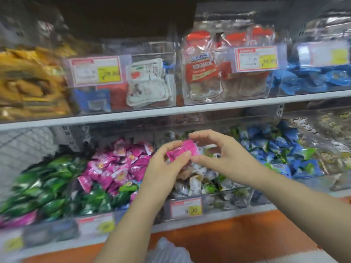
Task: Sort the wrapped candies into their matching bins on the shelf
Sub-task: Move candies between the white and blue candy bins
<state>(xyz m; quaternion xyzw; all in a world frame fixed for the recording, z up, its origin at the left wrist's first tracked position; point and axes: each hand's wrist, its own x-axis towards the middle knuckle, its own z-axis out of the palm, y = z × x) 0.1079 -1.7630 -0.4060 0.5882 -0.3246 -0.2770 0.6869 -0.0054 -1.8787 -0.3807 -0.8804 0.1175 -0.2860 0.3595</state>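
Shelf bins [228,200] behind | pink candy [183,150] midair | left fingers [171,147] and right fingers [206,134] both pinching it

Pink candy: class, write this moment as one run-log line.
left hand: holds pink candy | right hand: pinches same candy | above: white-green pile | pink pile: to left | placed: no

Lower shelf [237,212] lined with clear bins [238,198]: green candies [47,188] far left of the left hand [163,165], pink candies [121,164] just left, blue candies [275,149] right of the right hand [220,155].
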